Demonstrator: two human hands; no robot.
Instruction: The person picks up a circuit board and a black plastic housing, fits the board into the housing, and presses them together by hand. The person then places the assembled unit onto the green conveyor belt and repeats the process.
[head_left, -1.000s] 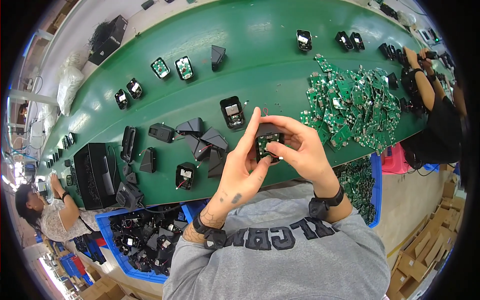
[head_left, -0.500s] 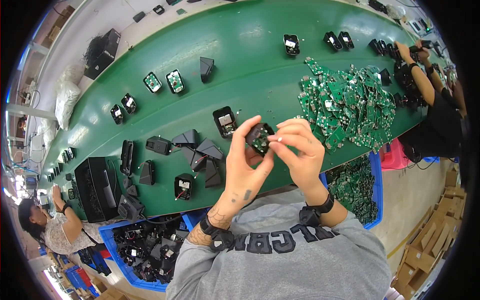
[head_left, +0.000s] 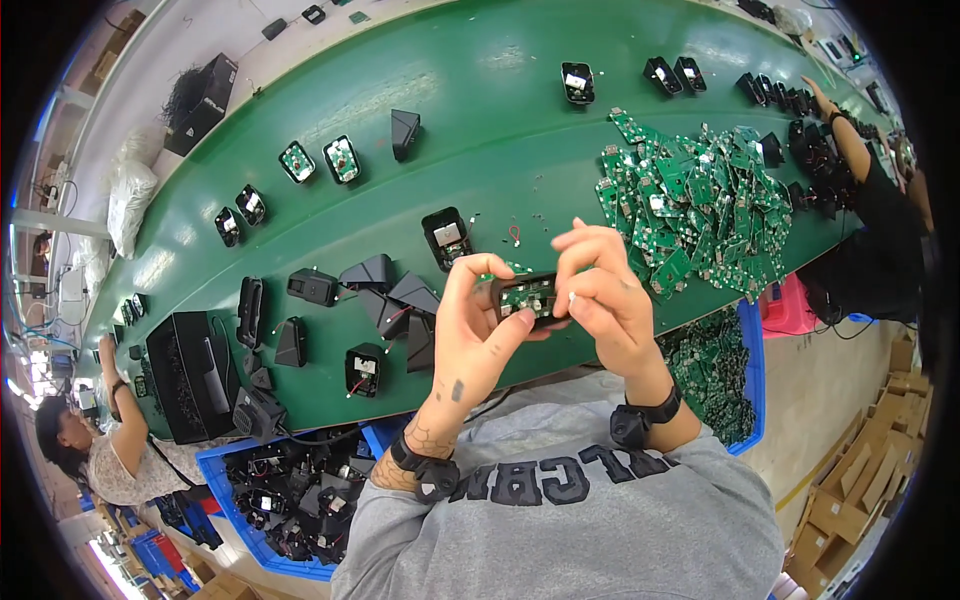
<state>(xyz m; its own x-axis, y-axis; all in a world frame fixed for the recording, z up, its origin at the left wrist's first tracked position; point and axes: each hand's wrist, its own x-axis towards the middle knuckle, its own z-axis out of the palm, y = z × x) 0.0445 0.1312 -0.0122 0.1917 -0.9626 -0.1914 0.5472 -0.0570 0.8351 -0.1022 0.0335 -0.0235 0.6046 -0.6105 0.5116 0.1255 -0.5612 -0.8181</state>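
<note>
My left hand [head_left: 478, 325] grips a small black plastic housing [head_left: 497, 296] above the near edge of the bench, its thumb along the front. Inside the housing a green circuit board [head_left: 527, 297] faces up. Close against the housing's right end is my right hand [head_left: 608, 295], thumb and fingers pinched round a small white piece [head_left: 572, 298], perhaps a connector. Just beyond my hands lies another open black housing [head_left: 447, 238] with a white block inside. A loop of red wire [head_left: 514, 234] rests to the right of it.
Loose circuit boards are heaped in a pile [head_left: 690, 205] at the right. Black covers [head_left: 385, 310] and a black box [head_left: 190, 380] sit to the left. Blue bins [head_left: 270, 560] of parts stand below the bench edge. Co-workers' arms [head_left: 850, 145] reach in at both sides.
The housing has turned from upright to lying sideways and come slightly lower. My right hand has moved right, to its end. The red wire loop now shows on the bench.
</note>
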